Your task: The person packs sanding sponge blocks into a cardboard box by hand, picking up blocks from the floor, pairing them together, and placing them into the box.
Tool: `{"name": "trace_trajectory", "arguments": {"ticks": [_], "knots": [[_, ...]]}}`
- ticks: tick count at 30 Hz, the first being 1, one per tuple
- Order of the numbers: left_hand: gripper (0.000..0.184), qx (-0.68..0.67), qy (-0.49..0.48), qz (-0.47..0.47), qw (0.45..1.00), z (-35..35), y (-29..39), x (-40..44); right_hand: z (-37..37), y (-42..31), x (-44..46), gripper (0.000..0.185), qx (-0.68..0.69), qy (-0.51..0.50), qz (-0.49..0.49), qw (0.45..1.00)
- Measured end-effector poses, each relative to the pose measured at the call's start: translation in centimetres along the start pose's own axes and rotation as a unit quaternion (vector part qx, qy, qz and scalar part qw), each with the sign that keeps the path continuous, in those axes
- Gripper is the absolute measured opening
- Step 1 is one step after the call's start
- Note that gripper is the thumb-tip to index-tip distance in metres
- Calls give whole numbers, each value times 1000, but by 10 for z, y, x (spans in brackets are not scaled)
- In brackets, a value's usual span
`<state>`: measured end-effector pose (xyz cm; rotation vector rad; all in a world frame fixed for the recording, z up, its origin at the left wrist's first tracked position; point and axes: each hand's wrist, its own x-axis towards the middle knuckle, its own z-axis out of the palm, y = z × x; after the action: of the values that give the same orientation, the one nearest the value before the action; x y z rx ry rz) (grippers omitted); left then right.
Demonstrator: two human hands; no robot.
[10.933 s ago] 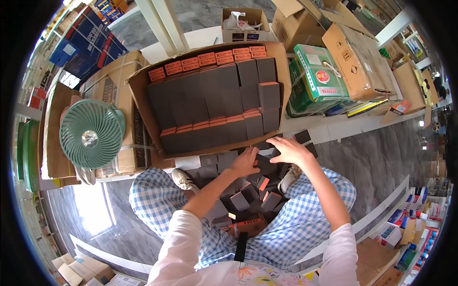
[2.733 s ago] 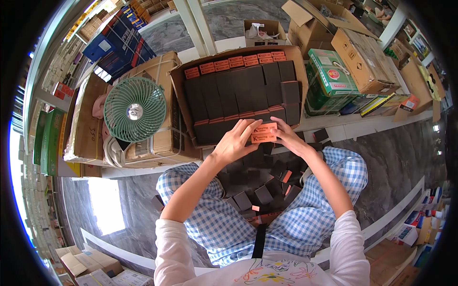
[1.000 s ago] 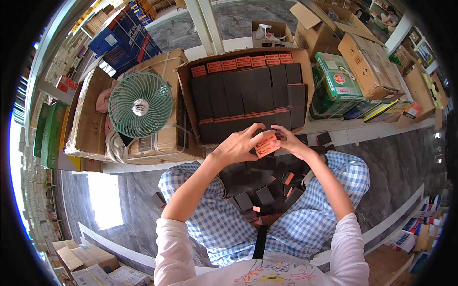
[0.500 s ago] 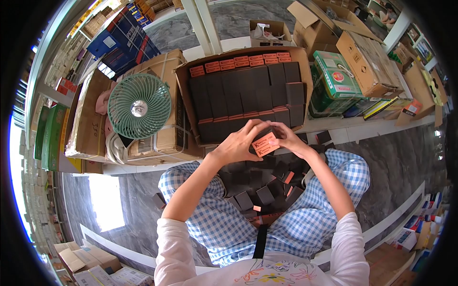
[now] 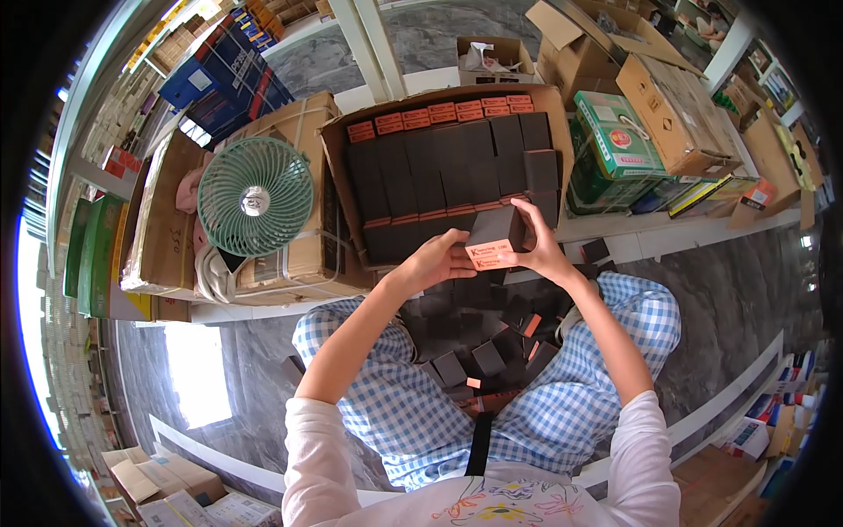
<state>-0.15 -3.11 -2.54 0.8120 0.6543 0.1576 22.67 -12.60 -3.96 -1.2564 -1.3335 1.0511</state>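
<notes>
Two small black boxes with orange printed ends [image 5: 493,230] are held one on the other in front of the big carton, their lettered ends facing me. My left hand [image 5: 436,262] grips them from the left, fingers at the side and underneath. My right hand [image 5: 543,250] closes around their right side, thumb across the orange ends. Just beyond, an open carton [image 5: 566,132] holds rows of the same black boxes [image 5: 443,167], some with orange ends up. More loose black boxes [image 5: 487,358] lie in a jumble on the floor between my legs.
Left of the carton, a green fan [image 5: 255,200] sits on a strapped cardboard box [image 5: 338,263]. To the right stand a green-and-white box [image 5: 619,140] and a brown carton [image 5: 672,114]. A blue box [image 5: 224,75] is at the back left.
The held boxes have turned from tilted to nearly level, showing their dark tops. My left hand has shifted from over them to their left side; my right fingers now reach up behind the right side.
</notes>
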Motion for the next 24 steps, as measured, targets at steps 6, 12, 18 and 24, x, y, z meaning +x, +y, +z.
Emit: {"name": "trace_trajectory", "arguments": {"ticks": [6,12,18,24], "knots": [[59,7,55,1,998,18,18,3,-4,-19,4,98,52,1,2,999],[55,45,26,22,998,15,25,28,-13,-22,17,108,-50,5,-45,998],[51,116,182,145,966,28,44,60,-24,-35,32,105,-133,177,-94,971],[70,255,256,165,918,11,41,131,-64,-23,39,82,-164,269,7,949]]}}
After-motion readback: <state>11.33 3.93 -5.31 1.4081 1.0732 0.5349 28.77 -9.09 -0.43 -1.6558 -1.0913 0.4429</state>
